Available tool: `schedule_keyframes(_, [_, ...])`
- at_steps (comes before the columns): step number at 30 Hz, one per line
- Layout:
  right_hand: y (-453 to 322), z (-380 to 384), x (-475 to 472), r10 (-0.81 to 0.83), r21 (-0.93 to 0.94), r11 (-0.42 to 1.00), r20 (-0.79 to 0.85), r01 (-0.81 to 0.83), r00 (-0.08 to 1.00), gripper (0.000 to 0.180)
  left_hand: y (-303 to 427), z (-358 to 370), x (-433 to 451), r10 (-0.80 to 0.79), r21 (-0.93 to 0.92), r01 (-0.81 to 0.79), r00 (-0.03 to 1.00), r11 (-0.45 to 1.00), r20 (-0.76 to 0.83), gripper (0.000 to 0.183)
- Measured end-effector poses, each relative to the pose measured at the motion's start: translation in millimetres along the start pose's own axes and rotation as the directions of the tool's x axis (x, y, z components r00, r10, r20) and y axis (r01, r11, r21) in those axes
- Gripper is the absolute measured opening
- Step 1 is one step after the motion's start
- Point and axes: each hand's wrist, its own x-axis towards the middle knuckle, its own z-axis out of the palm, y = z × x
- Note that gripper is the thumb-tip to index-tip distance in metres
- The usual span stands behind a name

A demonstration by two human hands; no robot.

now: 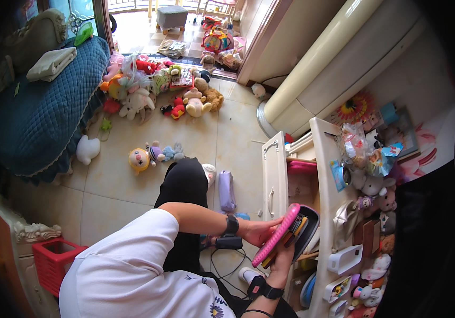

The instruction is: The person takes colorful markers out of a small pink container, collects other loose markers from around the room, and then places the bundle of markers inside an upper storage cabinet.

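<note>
Both my hands are at a pink pencil case (269,242) with a dimpled cover, held open and tilted beside the drawer unit. Its dark inner half (311,228) faces right. Several slim pens or pencils (296,230), some yellow and dark, lie between the halves. My left hand (260,231) holds the pink cover from its outer side, fingers partly hidden behind it. My right hand (282,260) grips the case near its lower end; its fingertips are partly covered by the case and contents. An open drawer (302,187) is just beyond, with a bright pink item (302,167) inside.
A cluttered cream dresser top (323,159) holds toys, bags and small white boxes (345,259). On the floor are a lilac pouch (226,190), black cables (227,262), a yellow-hooded doll (140,159) and heaped plush toys (136,103). A red basket (54,262) stands at left.
</note>
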Motion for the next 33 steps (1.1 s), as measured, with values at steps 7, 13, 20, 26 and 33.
schedule_keyframes(7, [-14.5,41.5,-20.6,-0.066,-0.296,0.951,0.09,0.09,0.994,0.036,11.3,-20.8,-3.8,0.015,-0.037,-0.009,0.981,0.999,0.191,0.058])
schedule_keyframes(13, [-18.4,24.0,-11.7,-0.092,-0.169,0.983,-0.077,0.078,0.993,0.031,20.8,-28.1,-0.5,0.006,-0.098,0.014,0.98,0.995,0.197,0.054])
schedule_keyframes(20, [-22.5,-5.8,-2.1,-0.118,-0.264,0.963,-0.23,0.054,0.966,0.045,19.9,43.8,-14.3,0.068,-0.131,-0.068,0.998,0.989,-0.002,0.057])
schedule_keyframes(26, [10.7,-35.0,17.0,-0.22,-0.532,0.845,-0.256,0.053,0.941,0.057,20.9,41.5,-18.2,0.099,-0.072,-0.098,0.995,0.993,0.017,0.065])
schedule_keyframes(33, [1.8,-30.1,12.8,-0.325,-0.711,0.702,-0.276,0.035,0.905,0.06,22.3,64.7,-16.0,0.082,-0.173,-0.099,0.992,0.98,-0.098,0.056])
